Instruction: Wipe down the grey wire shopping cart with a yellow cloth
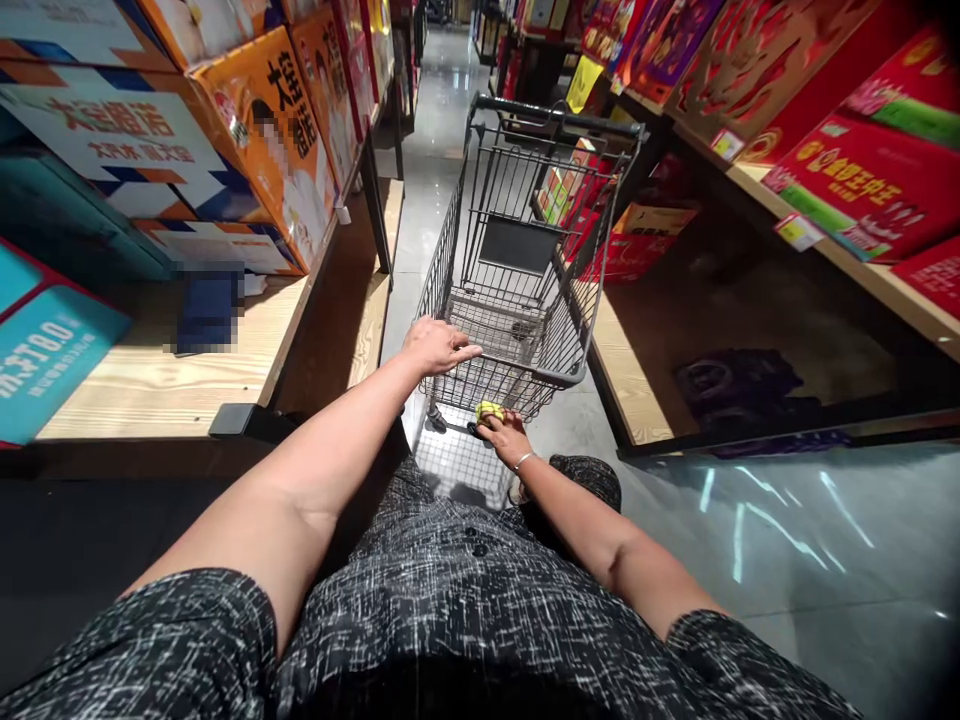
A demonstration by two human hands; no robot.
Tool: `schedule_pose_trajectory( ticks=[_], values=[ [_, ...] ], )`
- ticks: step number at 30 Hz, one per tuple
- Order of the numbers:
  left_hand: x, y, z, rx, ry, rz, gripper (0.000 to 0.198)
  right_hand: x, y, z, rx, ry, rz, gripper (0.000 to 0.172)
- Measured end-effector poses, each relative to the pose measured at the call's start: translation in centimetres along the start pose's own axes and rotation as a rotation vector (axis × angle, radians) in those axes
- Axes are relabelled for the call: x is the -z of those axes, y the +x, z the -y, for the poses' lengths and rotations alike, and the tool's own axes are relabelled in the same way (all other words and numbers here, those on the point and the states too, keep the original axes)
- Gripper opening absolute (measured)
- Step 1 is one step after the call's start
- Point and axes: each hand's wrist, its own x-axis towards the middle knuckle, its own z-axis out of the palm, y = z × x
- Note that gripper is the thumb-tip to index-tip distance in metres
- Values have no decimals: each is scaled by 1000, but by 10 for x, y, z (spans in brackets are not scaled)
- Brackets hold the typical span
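In the head view, your left hand [439, 345] lies flat with its fingers stretched out on the near rim of the wire shopping cart [444, 268], clasping nothing. Your right hand [507, 437] reaches lower, its fingers curled around a small yellow object [489, 410] by the cart's bottom rack.

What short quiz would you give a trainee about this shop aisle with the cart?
1. True or false: the left hand rests on the rim of the cart.
2. The small thing at the right hand is: A red, B yellow, C blue.
3. On which side of the person are the red boxes?
Key: 1 true; 2 B; 3 the right.
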Motion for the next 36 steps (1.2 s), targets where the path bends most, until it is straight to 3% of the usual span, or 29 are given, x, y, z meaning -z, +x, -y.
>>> schedule_pose_trajectory(
  ticks=[3,7,10,14,17,20,26,29,32,36],
  values=[
    [-3,4,8,3,9,-11,55,-1,1,5,15,20,33,39],
    [-4,5,16,4,17,-25,58,23,-5,-12,86,-5,-82,37],
    [-2,5,25,9,25,-19,59,53,-19,-34,70,-32,-292,34],
    [2,7,35,9,4,4,58,98,-39,-53,49,-42,-715,29],
    [2,7,33,10,-17,-6,52,116,-45,-55,-45,-13,-855,29],
    [-2,3,24,-12,-33,-50,46,103,-38,-51,-104,30,-789,29],
    [-14,-2,17,-25,-141,-151,48,21,-22,-29,-34,31,-389,27],
    [-16,0,19,6,-166,-158,44,3,-17,-11,-11,17,-311,28],
    [-16,1,22,6,-170,-160,43,25,-8,8,35,29,-436,32],
    [-14,-2,26,-17,-180,-152,44,96,4,16,41,9,-704,30]
  ],
)
